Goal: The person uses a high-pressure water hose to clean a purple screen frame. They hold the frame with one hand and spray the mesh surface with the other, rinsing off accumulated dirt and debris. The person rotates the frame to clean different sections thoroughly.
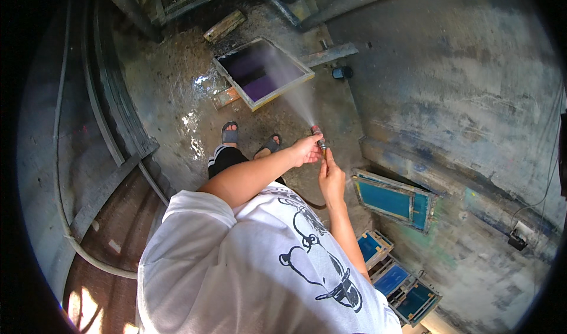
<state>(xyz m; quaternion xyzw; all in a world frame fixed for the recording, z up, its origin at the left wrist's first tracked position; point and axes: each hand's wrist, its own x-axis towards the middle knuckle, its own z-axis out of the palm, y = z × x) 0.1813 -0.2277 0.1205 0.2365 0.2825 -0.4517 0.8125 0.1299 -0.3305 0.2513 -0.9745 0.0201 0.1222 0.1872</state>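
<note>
Both of my hands are on a hose with a spray nozzle (pixel 318 134) that has a red tip. My left hand (pixel 307 150) wraps round the nozzle's body, and my right hand (pixel 332 171) grips just behind it, where the hose begins. A fan of water leaves the tip and strikes a framed screen (pixel 263 74) beyond my feet. This screen has a pale frame and a dark purple mesh, and it rests raised off the wet floor on blocks. Below my hands, part of the hose (pixel 313 205) curves away behind my shirt.
An orange-brown block (pixel 226 98) shows under the screen's near left edge; a wooden block (pixel 224 26) lies past it. Blue-green framed screens (pixel 390 197) lean against the right wall, with several smaller frames (pixel 391 278) behind. A small blue cup (pixel 341 72) stands by that wall.
</note>
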